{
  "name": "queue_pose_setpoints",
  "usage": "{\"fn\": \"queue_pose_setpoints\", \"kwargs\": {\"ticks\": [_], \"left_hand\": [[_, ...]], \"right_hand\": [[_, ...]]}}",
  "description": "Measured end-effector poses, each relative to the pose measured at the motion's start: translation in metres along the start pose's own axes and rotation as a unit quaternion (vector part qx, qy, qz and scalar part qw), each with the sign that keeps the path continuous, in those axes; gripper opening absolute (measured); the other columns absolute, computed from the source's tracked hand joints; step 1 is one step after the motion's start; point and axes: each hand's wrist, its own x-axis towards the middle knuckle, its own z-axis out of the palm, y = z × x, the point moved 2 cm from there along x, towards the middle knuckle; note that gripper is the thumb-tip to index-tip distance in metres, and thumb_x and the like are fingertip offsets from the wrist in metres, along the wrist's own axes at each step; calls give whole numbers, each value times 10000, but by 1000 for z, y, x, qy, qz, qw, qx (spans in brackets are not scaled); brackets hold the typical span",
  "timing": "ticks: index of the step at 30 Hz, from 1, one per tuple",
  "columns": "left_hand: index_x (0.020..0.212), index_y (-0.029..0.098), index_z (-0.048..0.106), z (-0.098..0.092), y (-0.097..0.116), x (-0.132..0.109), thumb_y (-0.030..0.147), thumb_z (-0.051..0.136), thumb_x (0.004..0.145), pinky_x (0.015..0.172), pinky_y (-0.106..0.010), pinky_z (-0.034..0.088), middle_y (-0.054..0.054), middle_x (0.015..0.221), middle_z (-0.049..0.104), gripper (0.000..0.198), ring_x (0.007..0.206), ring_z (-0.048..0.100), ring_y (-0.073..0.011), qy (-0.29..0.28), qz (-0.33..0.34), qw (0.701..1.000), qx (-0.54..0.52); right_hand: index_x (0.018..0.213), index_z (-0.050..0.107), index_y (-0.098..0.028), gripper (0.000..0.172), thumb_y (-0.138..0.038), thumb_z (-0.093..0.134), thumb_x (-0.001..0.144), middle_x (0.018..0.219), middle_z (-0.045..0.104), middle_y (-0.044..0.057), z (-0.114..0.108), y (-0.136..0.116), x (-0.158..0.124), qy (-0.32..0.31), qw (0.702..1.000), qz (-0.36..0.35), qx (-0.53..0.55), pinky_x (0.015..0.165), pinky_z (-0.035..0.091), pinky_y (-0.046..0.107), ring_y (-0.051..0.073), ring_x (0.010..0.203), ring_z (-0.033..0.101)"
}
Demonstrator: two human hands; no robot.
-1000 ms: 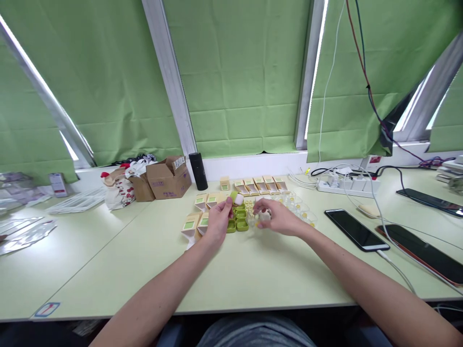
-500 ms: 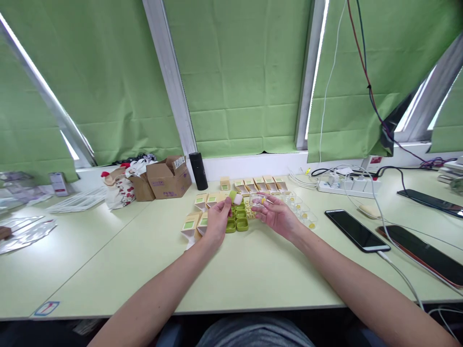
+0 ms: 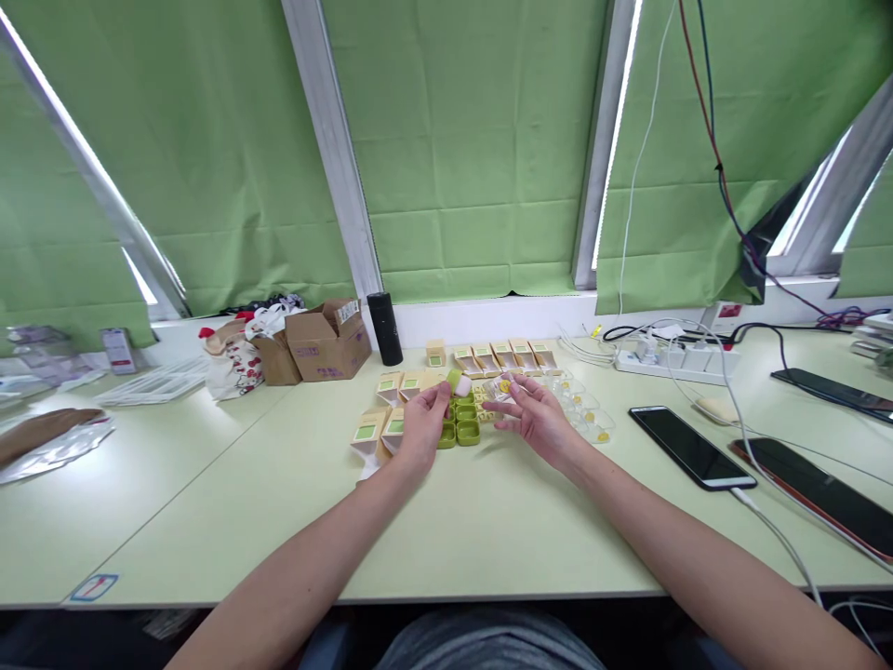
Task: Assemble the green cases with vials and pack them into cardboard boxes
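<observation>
My left hand [image 3: 424, 421] pinches a small green square container with a whitish block [image 3: 461, 385] showing at its open side. In my right hand [image 3: 531, 413] is a small clear plastic cup [image 3: 503, 387] with a yellow spot on it, gripped between thumb and fingers. The two pieces are close together but apart. Below and between the hands lie several green square trays [image 3: 468, 433] and small yellowish pieces [image 3: 482, 407]. More clear cups with yellow spots [image 3: 578, 401] stand in rows right of my right hand.
Open cream cartons [image 3: 368, 432] lie left of the trays, with a further row [image 3: 503, 357] behind. A black cylinder [image 3: 384, 329] and cardboard box [image 3: 327, 340] stand at the back. On the right are phones [image 3: 690, 447] and a power strip [image 3: 675, 364]. Another person's arm [image 3: 48, 433] reaches in at left.
My right hand has turned the clear cup, so its yellow spot now faces me more. My left hand has barely moved. The other person's arm has come further into view at left.
</observation>
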Motion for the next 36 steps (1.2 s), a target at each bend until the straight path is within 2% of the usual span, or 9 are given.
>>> {"fn": "queue_pose_setpoints", "kwargs": {"ticks": [3,6,10,14,23,31,36], "left_hand": [[732,160,725,0,2,-1,837,812,697,586,-260,314,21,618,508,684,612,401,-120,4,2,1000,0],[774,157,749,0,3,-2,823,822,697,597,-258,338,21,623,539,674,626,429,-126,10,4,1000,4],[858,162,785,1,5,-3,800,840,695,625,-253,400,-1,699,626,661,686,510,-145,2,12,1000,2],[877,173,795,4,10,-6,754,864,711,663,-260,447,-32,798,688,608,750,568,-169,-15,28,999,-2],[867,175,783,8,18,-10,754,877,679,721,-281,500,-35,828,710,616,778,615,-183,-34,38,999,17],[865,163,781,11,20,-13,718,856,723,735,-285,505,-46,806,713,578,806,651,-204,-48,48,996,55],[844,163,783,11,20,-13,693,851,742,739,-292,516,-53,778,711,544,801,668,-218,-58,51,995,69]], "right_hand": [[1186,659,-293,610,-508,981,715,1138,699,13,3,3,-2,17,999,-12,-48,600,668,327,235,825,819],[1168,635,-281,633,-483,987,683,1252,672,33,6,6,-4,24,996,-26,-88,582,670,327,227,808,809],[1143,639,-282,579,-403,967,681,1361,632,49,7,6,-4,28,990,-55,-124,569,658,316,195,789,787],[1158,660,-281,535,-356,931,703,1349,645,51,7,5,-5,25,985,-83,-150,529,605,263,150,745,740],[1171,699,-303,572,-247,930,651,1338,645,40,9,6,-9,-14,988,-63,-138,571,641,304,141,734,717],[1173,681,-291,519,-362,925,721,1329,649,55,12,7,-11,-35,991,-43,-126,583,645,321,189,762,777],[1186,666,-296,539,-370,931,722,1315,656,51,13,7,-11,-39,992,-42,-116,596,652,324,187,759,777]]}}
